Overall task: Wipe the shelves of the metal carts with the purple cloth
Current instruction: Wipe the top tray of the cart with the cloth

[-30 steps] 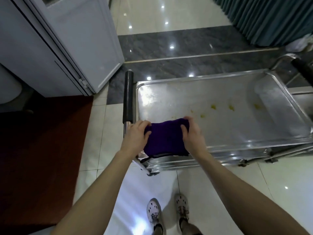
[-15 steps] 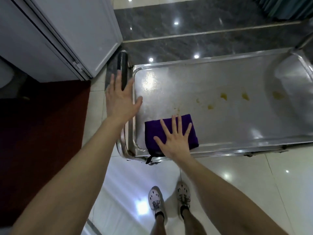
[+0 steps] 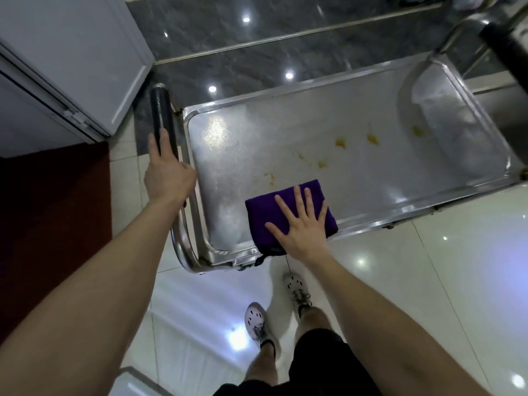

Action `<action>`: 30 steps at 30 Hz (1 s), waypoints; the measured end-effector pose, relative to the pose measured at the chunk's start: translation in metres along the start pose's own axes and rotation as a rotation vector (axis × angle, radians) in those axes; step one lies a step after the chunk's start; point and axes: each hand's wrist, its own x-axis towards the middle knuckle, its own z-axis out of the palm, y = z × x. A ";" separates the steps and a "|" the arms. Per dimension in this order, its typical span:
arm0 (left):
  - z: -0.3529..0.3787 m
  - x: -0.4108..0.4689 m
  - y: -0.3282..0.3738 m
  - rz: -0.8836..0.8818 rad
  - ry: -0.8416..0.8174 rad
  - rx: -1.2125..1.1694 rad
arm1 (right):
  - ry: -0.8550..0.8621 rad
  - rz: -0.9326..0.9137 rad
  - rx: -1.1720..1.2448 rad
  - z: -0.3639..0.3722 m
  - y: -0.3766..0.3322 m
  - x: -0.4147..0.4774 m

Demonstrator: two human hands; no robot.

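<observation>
A folded purple cloth (image 3: 263, 212) lies on the near edge of the metal cart's top shelf (image 3: 257, 155). My right hand (image 3: 303, 224) presses flat on the cloth with its fingers spread. My left hand (image 3: 167, 172) grips the black handle (image 3: 160, 107) at the cart's left end. Several yellow stains (image 3: 340, 142) dot the shelf beyond the cloth.
A white cabinet door (image 3: 77, 58) stands open at the upper left, close to the handle. A dark red mat (image 3: 51, 218) lies on the floor to the left. A second cart with a black handle (image 3: 505, 50) is at the upper right. My feet (image 3: 274, 307) stand before the cart.
Both hands laid the cloth down on the shelf. My right hand slid it rightward along the near edge. My left hand went from open beside the handle to gripping it.
</observation>
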 end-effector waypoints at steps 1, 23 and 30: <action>-0.002 0.002 -0.002 0.009 0.001 0.017 | -0.011 0.003 -0.007 -0.003 0.007 0.004; 0.011 0.000 -0.010 -0.063 0.113 -0.169 | 0.087 -0.078 -0.008 -0.068 -0.089 0.304; 0.009 0.006 -0.008 -0.033 0.102 -0.166 | 0.127 -0.185 -0.009 -0.012 -0.101 0.161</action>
